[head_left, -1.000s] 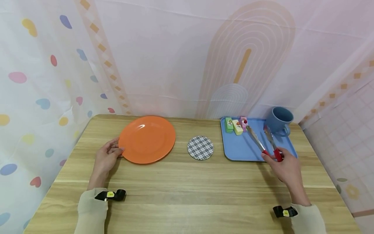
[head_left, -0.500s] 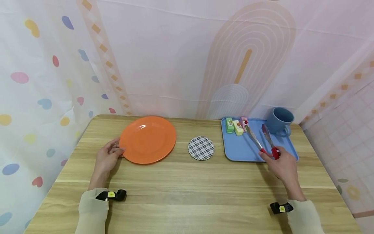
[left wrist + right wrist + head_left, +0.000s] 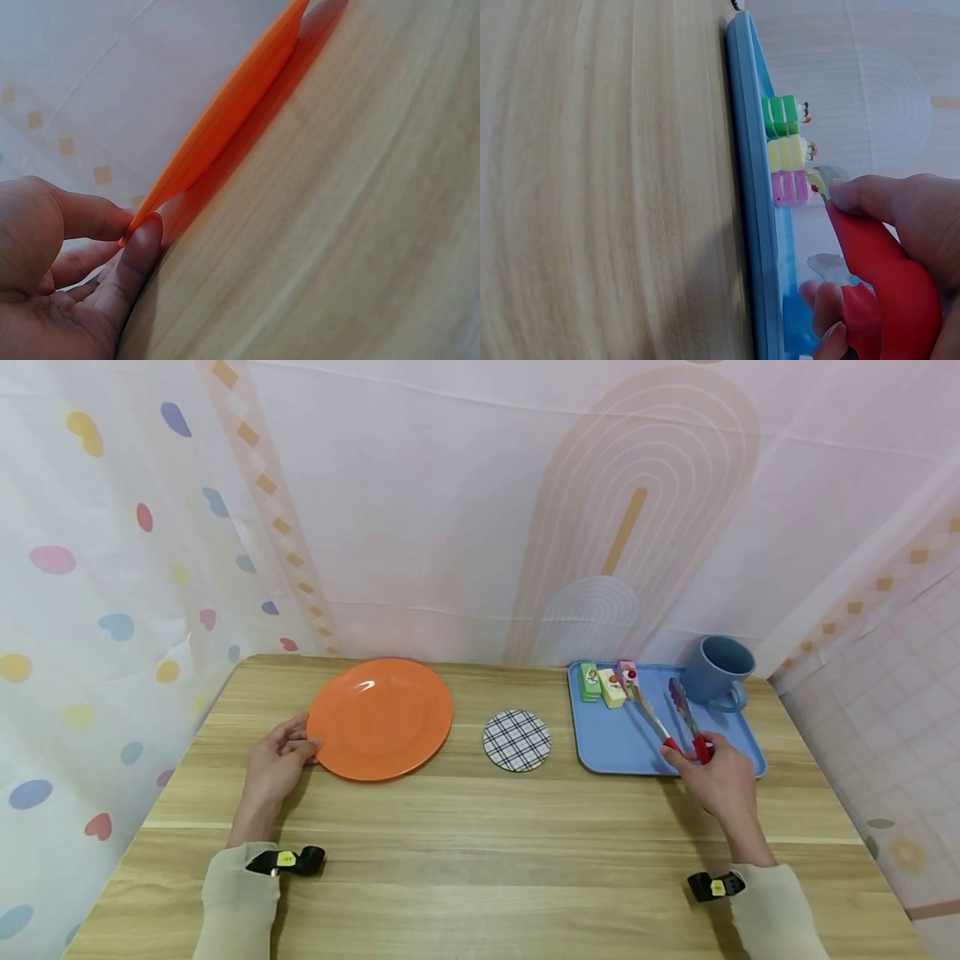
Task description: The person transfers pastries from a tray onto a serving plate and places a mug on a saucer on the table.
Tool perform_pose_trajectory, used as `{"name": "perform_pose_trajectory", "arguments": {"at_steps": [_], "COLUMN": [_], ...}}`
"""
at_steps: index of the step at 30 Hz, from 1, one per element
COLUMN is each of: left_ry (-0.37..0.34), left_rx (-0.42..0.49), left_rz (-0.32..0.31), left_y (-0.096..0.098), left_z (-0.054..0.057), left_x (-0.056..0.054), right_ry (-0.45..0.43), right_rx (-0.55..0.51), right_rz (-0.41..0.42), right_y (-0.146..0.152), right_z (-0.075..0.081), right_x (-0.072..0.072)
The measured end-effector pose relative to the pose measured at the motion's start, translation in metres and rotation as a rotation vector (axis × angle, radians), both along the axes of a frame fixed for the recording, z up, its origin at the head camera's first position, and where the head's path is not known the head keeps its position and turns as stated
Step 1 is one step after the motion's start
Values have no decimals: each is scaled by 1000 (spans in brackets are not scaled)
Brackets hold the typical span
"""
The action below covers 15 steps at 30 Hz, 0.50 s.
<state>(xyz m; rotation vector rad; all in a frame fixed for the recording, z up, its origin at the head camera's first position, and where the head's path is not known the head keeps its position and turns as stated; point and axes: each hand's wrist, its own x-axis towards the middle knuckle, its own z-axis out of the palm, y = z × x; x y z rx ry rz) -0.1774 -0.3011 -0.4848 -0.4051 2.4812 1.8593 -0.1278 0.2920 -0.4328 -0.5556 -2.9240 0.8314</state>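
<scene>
The right hand [image 3: 723, 785] has its grip clamped on red-handled tongs [image 3: 654, 720], arms spread over the blue tray [image 3: 617, 745], one tip at the pink block [image 3: 627, 671], contact unclear; the left hand [image 3: 273, 770] pinches the orange plate [image 3: 381, 718] by its left rim. Left of the pink block sit a yellow block [image 3: 611, 690] and a green block [image 3: 589, 682]; a blue mug [image 3: 712, 675] stands rightward. Between plate and tray lies a checked coaster [image 3: 517, 740].

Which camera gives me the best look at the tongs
The head view: it shows the tongs with both metal arms spread over the blue tray, red grips in the right hand. Right wrist shows the grips close up, metal only partly. Left wrist shows none.
</scene>
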Motion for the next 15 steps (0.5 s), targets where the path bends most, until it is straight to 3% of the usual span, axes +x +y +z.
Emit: {"name": "perform_pose_trajectory", "arguments": {"at_steps": [15], "left_ry": [12], "left_rx": [-26], "left_rz": [1], "left_y": [2], "left_z": [2], "left_x": [2], "right_ry": [-7], "right_rx": [-6], "right_rz": [18], "right_y": [-5], "right_z": [0], "right_x": [-7]}}
